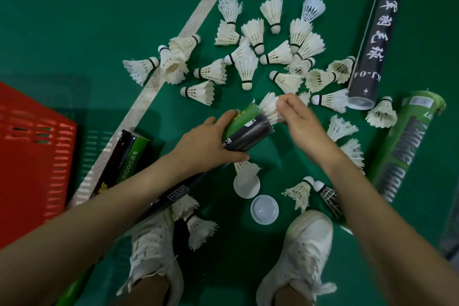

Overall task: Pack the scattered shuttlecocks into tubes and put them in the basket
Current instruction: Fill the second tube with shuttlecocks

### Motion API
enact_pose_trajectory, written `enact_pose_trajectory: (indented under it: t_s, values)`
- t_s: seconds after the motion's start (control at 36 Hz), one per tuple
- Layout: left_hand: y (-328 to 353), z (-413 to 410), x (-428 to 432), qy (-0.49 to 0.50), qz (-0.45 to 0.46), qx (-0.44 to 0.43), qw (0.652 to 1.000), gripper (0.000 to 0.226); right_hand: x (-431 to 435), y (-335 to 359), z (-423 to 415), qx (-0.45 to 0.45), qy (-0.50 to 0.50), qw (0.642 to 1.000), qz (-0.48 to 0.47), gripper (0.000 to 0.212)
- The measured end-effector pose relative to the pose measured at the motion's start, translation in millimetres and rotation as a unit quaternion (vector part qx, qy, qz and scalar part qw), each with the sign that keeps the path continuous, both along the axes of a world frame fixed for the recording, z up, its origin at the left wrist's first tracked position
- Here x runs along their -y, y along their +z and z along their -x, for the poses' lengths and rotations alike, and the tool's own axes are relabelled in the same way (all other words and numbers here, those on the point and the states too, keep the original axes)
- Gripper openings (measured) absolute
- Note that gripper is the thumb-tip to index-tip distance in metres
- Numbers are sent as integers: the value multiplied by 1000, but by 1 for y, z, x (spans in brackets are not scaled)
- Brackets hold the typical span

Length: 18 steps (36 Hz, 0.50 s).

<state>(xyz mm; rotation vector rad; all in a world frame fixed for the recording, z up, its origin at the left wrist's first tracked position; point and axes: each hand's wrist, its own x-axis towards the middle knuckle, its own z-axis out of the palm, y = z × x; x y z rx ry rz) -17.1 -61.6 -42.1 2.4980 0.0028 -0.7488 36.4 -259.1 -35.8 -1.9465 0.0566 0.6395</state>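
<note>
My left hand (211, 141) grips a black-and-green tube (248, 131) near its open end, holding it above the green floor. My right hand (298, 119) pinches a white shuttlecock (269, 107) whose feathers stick out of the tube's mouth. Several white shuttlecocks (248, 57) lie scattered on the floor beyond my hands. More shuttlecocks (300, 191) lie near my feet. A red basket (32, 156) stands at the left edge.
A black tube (372, 42) and a green tube (402, 151) lie at the right. Another black-green tube (124, 164) lies by the basket. Two white caps (264, 208) sit between my white shoes (298, 256). A white court line (154, 84) crosses the floor.
</note>
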Motion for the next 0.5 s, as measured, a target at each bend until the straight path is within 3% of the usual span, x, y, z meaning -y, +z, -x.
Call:
enact_pose_trajectory:
  t_s: [0.06,0.17,0.19,0.31,0.36,0.39,0.5]
  values:
    - [-4,1,0,4,-1,11,1000,101,-12,0,9,-47,15,998,-41,23]
    - [-10,9,-11,37,3,2,999,102,-37,-10,24,-83,44,991,-94,67]
    - [-11,12,-15,43,3,-2,999,103,-42,-14,26,-80,35,991,-103,66]
    - [-11,25,-35,59,-24,-32,997,102,-47,-29,34,-42,-80,989,-120,23]
    - [-11,31,-45,73,-37,-47,996,103,-45,-40,40,0,-57,998,-42,11]
    - [-11,34,-50,80,-38,-51,995,103,-43,-46,44,19,-12,1000,17,16]
    - [-10,48,-58,92,-46,-62,993,104,-38,-64,63,45,205,944,256,62]
